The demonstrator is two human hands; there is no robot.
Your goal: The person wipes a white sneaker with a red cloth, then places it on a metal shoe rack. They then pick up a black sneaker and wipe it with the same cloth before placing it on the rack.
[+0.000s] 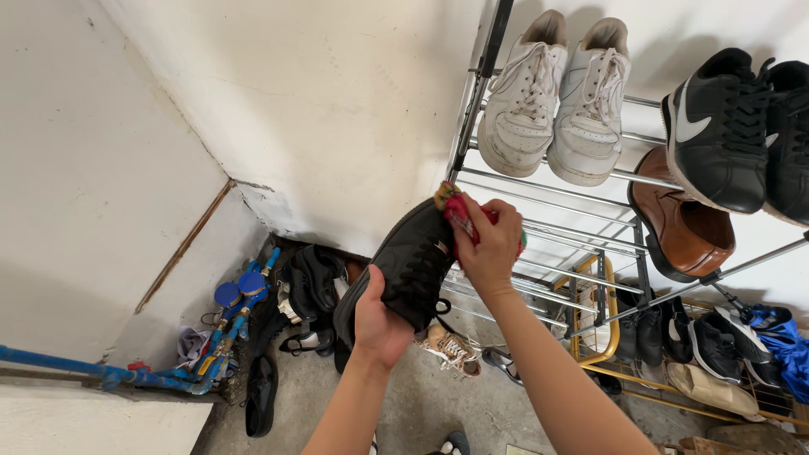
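My left hand (381,327) grips a black lace-up shoe (403,261) from below, near its heel, holding it up in front of a metal shoe rack (556,232). A red cloth (459,215) is bunched in my right hand (491,244), which presses it against the shoe's upper near the toe end. Both forearms reach up from the bottom of the view.
The rack holds a pair of white sneakers (556,97), a brown leather shoe (687,223) and black sneakers (733,126). More shoes lie on the concrete floor (413,404) and on lower shelves. Blue water pipes with meters (232,307) run along the left wall.
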